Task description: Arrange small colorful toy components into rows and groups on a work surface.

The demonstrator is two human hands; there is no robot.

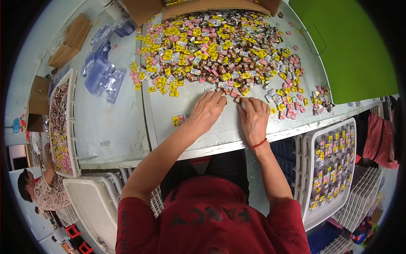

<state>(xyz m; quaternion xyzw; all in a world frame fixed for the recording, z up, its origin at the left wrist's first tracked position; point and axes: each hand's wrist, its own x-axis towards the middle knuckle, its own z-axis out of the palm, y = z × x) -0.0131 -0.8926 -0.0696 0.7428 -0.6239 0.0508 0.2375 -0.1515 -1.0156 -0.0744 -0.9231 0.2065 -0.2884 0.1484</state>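
Observation:
A wide heap of small printed blocks (211, 55), in yellow, pink, brown and white, covers the far part of the white worktable (169, 137). At the heap's near edge my left hand (207, 112) lies with its fingers curled and close together. Its fingertips are among brown blocks, and what they hold is hidden. Just to the right, my right hand (256, 118) pinches a small brown block (237, 99) between thumb and forefinger. Beside my left wrist is a short row of yellow and pink blocks (181, 120).
Clear plastic trays (101, 76) lie on the left. A crate of blocks (62, 127) stands beyond, near another person (46, 186). A cardboard box (220, 6) borders the heap's far side, and a green board (347, 46) the right. White crates (311, 182) stand below right.

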